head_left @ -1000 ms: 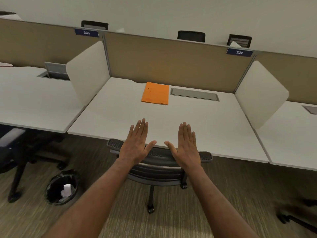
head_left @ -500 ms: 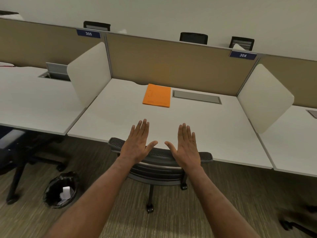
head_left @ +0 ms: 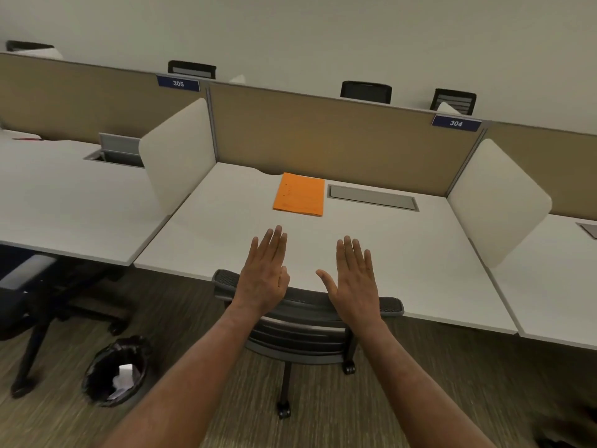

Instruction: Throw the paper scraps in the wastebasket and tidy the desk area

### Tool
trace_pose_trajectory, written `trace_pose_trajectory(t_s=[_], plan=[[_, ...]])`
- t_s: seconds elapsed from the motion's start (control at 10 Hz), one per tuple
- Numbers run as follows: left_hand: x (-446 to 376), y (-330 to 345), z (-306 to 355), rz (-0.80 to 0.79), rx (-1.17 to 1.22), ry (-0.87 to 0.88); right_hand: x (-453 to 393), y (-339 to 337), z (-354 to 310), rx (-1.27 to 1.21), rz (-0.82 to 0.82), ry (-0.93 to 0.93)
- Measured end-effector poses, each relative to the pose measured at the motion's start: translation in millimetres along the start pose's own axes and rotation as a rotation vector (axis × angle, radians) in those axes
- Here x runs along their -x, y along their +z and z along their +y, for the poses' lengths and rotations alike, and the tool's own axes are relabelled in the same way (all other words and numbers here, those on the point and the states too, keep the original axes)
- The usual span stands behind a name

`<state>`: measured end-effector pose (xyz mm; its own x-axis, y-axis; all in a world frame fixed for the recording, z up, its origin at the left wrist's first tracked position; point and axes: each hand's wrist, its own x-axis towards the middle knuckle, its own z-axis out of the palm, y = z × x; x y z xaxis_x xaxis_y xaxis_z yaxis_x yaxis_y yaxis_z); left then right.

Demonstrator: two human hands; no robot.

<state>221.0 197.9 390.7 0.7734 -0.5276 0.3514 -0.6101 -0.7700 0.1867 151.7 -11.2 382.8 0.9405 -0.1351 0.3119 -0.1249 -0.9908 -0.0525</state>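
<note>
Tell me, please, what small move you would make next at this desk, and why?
Probably just lower both hands. The left hand and right hand are open and empty, white paper scraps already lie in the wastebasket, the chair is tucked under the desk, and only the orange folder lies on it, squared near the back.

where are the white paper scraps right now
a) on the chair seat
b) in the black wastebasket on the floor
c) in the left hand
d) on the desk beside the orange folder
b: white paper scraps lie inside the black wastebasket on the floor, left of the chair; the desk shows only the orange folder, and the left hand and right hand are open and hold nothing.
</note>
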Motion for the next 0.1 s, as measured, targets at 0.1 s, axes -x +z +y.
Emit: trace_pose_trajectory(t_s=[0.1], plan=[[-5.1, -10.6, 4.4, 0.075, -0.024, 0.001, -5.9, -14.7, -7.1, -0.033, 0.056, -0.012]])
